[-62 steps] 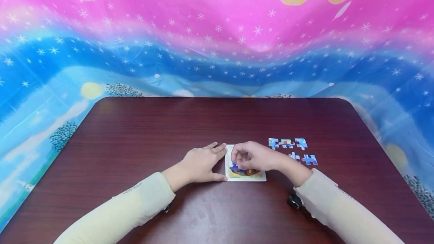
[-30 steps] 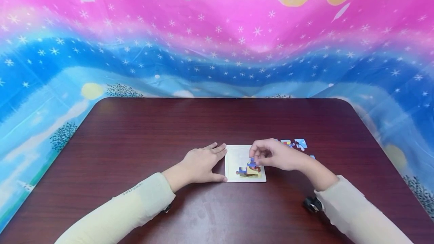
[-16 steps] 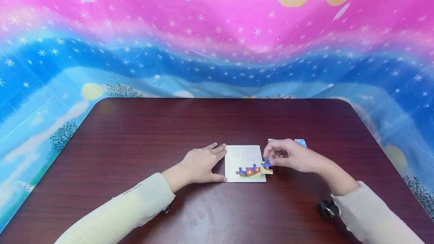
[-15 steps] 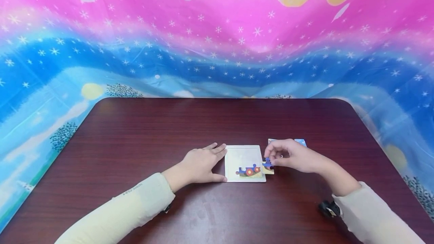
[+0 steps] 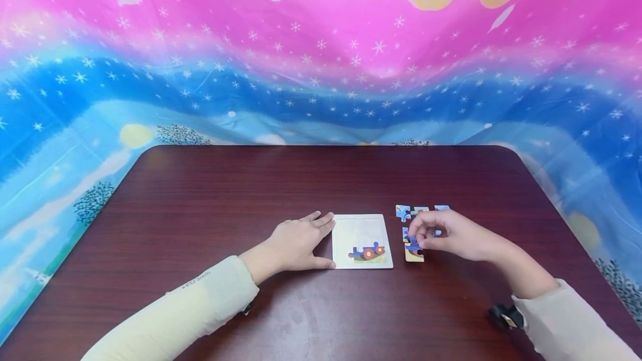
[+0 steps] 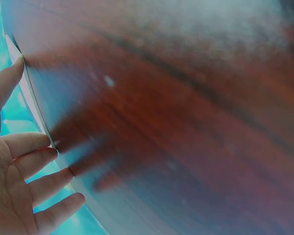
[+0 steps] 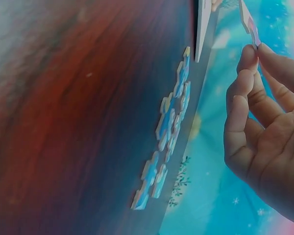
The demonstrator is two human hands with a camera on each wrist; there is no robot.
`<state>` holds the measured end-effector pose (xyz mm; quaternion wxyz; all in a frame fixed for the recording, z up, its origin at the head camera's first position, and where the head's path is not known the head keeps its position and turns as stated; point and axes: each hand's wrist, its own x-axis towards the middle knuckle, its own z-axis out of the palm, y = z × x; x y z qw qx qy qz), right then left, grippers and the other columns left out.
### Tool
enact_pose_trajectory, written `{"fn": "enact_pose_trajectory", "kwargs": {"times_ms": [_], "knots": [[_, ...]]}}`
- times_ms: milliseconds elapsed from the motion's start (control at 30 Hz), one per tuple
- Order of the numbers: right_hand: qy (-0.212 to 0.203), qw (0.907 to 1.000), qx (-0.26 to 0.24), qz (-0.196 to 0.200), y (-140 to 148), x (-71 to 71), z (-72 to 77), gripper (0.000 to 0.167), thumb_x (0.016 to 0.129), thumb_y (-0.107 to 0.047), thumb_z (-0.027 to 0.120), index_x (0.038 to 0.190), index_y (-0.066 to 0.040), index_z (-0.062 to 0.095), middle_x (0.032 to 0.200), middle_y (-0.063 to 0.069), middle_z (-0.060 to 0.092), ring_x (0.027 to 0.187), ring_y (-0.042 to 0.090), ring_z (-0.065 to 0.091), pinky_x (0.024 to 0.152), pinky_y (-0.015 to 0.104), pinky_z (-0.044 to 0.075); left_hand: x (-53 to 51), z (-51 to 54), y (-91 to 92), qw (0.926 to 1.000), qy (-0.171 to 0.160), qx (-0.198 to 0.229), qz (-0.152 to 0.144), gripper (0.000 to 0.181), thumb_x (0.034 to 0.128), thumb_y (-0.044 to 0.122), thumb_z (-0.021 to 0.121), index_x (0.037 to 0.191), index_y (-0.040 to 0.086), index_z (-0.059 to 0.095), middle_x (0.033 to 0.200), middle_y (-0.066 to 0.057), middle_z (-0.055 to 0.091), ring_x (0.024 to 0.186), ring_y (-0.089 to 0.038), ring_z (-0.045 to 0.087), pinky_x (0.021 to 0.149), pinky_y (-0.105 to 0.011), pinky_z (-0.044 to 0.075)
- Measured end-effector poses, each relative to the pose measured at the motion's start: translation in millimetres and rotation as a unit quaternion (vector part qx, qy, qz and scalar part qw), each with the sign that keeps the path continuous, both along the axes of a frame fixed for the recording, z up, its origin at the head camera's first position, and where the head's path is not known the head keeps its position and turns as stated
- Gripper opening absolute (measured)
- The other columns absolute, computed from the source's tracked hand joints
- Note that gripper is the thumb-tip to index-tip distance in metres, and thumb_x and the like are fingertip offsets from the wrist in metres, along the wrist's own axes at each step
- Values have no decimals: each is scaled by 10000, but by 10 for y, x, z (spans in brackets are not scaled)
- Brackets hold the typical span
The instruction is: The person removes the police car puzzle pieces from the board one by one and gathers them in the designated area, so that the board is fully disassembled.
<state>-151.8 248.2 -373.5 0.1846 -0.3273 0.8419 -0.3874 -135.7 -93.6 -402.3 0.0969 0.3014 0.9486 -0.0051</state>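
My left hand (image 5: 296, 244) lies with spread, straight fingers against the left edge of a white puzzle tray (image 5: 356, 230); in the left wrist view its fingertips touch the tray's thin edge (image 6: 33, 100). Joined puzzle pieces (image 5: 368, 254) showing red wheels and blue parts sit at the lower right inside the tray. To the right of the tray, my right hand (image 5: 453, 233) pinches a puzzle piece (image 5: 414, 256), blue above and yellow below, between thumb and index finger. The right wrist view shows that puzzle piece (image 7: 250, 22) raised above the table.
Several loose puzzle pieces (image 5: 403, 213) lie on the dark table (image 5: 241, 183) right of the tray, partly hidden behind my right hand. The right wrist view shows these loose pieces (image 7: 165, 122) lying flat. A patterned cloth (image 5: 321, 93) hangs behind the table.
My right hand has moved from over the tray to its right side, carrying the puzzle piece. Where it was in the tray, bare white now shows. My left hand has stayed in place.
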Motion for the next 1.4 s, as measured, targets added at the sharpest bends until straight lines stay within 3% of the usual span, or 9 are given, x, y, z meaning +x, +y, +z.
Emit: {"fn": "enact_pose_trajectory", "kwargs": {"times_ms": [200, 467, 733, 1400], "knots": [[-308, 9995, 59, 26, 60, 26, -30, 117, 924, -49, 663, 1038, -70, 655, 842, -22, 642, 775, 73, 589, 684, 241, 493, 8, -7, -6, 10000, -14, -50, 23, 906, 840, 728, 587, 1534, 176, 401, 1606, 43, 356, 1478, -188, 367, 955, -432, 543], [-255, 9992, -103, 301, 96, 22, -134, 130, 911, 17, 642, 1027, -42, 646, 795, 28, 634, 749, 66, 578, 659, 244, 476, 16, -12, -13, 10000, 8, -45, 5, 902, 842, 725, 588, 1532, 174, 405, 1604, 39, 359, 1475, -190, 372, 951, -432, 545], [-440, 9986, 230, 182, 104, 9, -163, 118, 922, -30, 657, 1025, -88, 657, 815, -20, 611, 752, 79, 568, 668, 244, 481, 13, 2, -10, 10000, 51, -8, -14, 896, 838, 721, 597, 1524, 171, 421, 1601, 37, 366, 1469, -192, 383, 943, -437, 548], [-417, 9973, 602, -9, 106, 21, -166, 132, 924, -22, 652, 1036, -91, 654, 839, -43, 606, 744, 54, 555, 667, 234, 469, 10, 4, 1, 10000, 72, -26, -21, 895, 842, 719, 595, 1522, 163, 424, 1597, 26, 374, 1469, -193, 384, 940, -435, 549]]}}
